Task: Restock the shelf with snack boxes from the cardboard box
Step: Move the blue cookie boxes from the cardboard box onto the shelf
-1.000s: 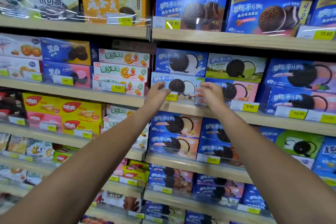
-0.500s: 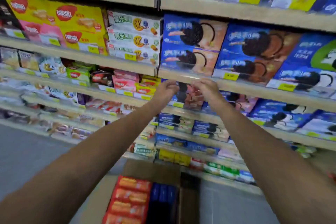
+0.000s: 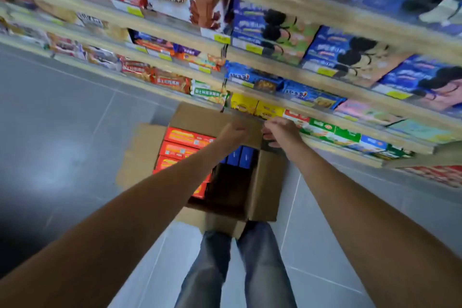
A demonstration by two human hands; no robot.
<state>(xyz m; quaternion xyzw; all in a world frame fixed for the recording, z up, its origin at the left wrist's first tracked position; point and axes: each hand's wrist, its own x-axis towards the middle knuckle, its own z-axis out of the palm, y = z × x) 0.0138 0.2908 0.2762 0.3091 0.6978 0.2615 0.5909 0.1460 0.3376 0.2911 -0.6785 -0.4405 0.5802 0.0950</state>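
An open cardboard box (image 3: 265,182) stands on the floor in front of the shelf (image 3: 287,105). Red snack boxes (image 3: 185,137) fill its left side, blue snack boxes (image 3: 240,156) stand at the back, and the right part is dark and hollow. My left hand (image 3: 233,134) and my right hand (image 3: 281,131) hang above the far end of the box, near its rear flap, fingers loosely curled. Neither hand holds anything. Both arms stretch forward and down.
Shelves packed with blue cookie boxes (image 3: 350,52), red packs (image 3: 170,80) and yellow boxes (image 3: 255,106) run across the top. Grey tiled floor (image 3: 62,120) lies to the left. My legs in jeans (image 3: 240,270) stand right behind the cardboard box.
My view has swung down from the upper shelves to the floor. Both hands have come down from the shelf edge to above the cardboard box, still holding nothing.
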